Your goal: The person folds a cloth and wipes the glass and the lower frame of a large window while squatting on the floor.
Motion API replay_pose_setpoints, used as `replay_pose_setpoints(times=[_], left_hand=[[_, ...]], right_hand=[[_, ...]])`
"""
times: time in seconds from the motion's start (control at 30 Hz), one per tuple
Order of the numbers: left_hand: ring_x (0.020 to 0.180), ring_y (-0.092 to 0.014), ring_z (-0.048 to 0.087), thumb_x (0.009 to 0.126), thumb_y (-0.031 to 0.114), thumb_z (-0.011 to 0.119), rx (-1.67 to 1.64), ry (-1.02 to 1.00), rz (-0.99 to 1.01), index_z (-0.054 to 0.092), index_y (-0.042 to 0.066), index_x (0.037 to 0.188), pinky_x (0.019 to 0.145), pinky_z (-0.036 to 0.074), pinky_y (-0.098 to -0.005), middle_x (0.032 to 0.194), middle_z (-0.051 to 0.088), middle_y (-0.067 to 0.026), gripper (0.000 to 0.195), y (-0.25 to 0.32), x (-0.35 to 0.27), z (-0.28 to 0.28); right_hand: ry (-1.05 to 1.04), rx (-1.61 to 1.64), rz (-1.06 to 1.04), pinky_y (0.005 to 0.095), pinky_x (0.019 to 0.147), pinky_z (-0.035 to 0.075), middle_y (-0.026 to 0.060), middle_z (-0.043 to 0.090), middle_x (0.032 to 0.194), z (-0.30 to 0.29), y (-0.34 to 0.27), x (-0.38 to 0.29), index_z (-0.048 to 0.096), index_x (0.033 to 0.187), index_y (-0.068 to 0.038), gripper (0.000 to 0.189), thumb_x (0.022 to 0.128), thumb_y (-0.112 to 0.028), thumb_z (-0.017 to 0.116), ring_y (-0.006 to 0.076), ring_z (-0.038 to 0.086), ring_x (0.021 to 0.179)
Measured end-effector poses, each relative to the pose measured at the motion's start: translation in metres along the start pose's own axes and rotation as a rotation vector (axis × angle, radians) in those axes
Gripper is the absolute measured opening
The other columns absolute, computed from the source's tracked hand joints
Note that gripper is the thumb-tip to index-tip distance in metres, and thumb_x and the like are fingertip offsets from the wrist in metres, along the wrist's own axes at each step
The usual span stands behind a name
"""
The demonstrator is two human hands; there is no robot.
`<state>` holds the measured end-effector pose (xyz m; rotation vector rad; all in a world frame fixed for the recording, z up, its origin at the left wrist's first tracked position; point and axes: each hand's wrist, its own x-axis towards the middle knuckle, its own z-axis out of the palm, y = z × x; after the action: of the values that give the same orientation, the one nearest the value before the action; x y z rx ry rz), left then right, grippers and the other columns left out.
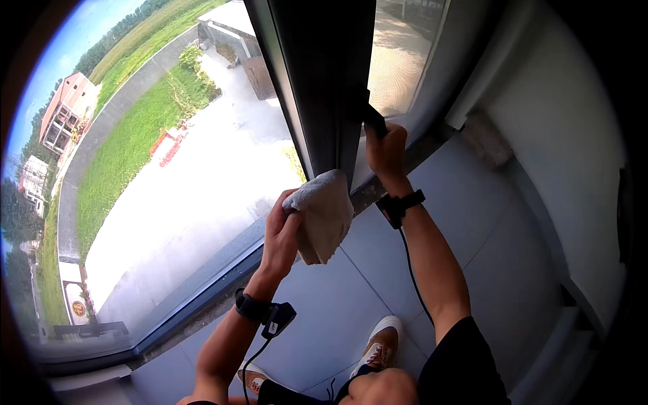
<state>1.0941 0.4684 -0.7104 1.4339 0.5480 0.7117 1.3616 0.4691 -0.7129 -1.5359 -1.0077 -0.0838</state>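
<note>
My left hand [281,230] grips a pale grey cloth [326,215], which hangs in folds against the lower part of a dark window frame post [324,101]. To the right of the post, my right hand [389,154] is closed around a black window handle [373,119]. A large glass pane [202,212] lies to the left of the post, and a narrower pane [400,55] with what looks like mesh is to its right. Both wrists wear black straps with small cabled devices.
Below the window runs a dark, dirty sill track [369,195]. The grey tiled floor [324,309] holds my two shoes [382,344]. A white wall [557,126] stands at the right, with a brownish block [486,139] at its foot. Outside are paving, grass and buildings.
</note>
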Motion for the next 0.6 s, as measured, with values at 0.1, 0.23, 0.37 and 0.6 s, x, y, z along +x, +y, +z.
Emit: replay_pose_setpoints(times=[0.1,0.23,0.37,0.6], left_hand=[[0.111,-0.018,0.057,0.101,0.011,0.043,-0.007,0.024,-0.016,0.055,0.001,0.133,0.098,0.047,-0.0347,0.119,0.062,-0.0107,0.035,0.0,-0.002,0.003],[0.11,-0.019,0.059,0.103,0.014,0.044,0.033,-0.01,-0.009,0.055,0.001,0.131,0.098,0.048,-0.0341,0.119,0.062,-0.0112,0.033,-0.007,-0.001,0.008],[0.105,-0.019,0.06,0.104,0.018,0.046,-0.051,-0.018,-0.058,0.055,0.0,0.129,0.092,0.05,-0.0332,0.115,0.062,-0.0116,0.032,-0.007,0.001,0.012],[0.114,-0.022,0.058,0.102,0.018,0.047,-0.1,-0.04,-0.141,0.053,0.002,0.135,0.097,0.051,-0.0379,0.123,0.059,-0.0115,0.037,-0.014,-0.004,0.009]], right_hand=[[-0.069,-0.054,-0.129,0.0427,0.049,0.041,0.0217,0.053,0.053,-0.006,-0.004,0.0,0.057,0.064,0.003,0.037,0.091,-0.02,0.064,0.0367,0.061,0.05],[-0.197,-0.39,-0.463,0.0418,0.056,0.052,0.015,0.063,0.06,-0.032,0.004,0.048,0.069,0.072,-0.006,0.015,0.083,-0.015,0.071,0.0341,0.067,0.058],[-0.275,-0.437,-0.826,0.0394,0.052,0.05,0.0115,0.06,0.056,-0.052,-0.02,0.104,0.063,0.066,-0.009,0.025,0.089,-0.018,0.069,0.03,0.063,0.052],[-0.271,-0.573,-0.898,0.0365,0.053,0.051,0.0068,0.064,0.058,-0.048,-0.019,0.118,0.069,0.072,-0.015,0.013,0.084,-0.02,0.069,0.0247,0.065,0.051]])
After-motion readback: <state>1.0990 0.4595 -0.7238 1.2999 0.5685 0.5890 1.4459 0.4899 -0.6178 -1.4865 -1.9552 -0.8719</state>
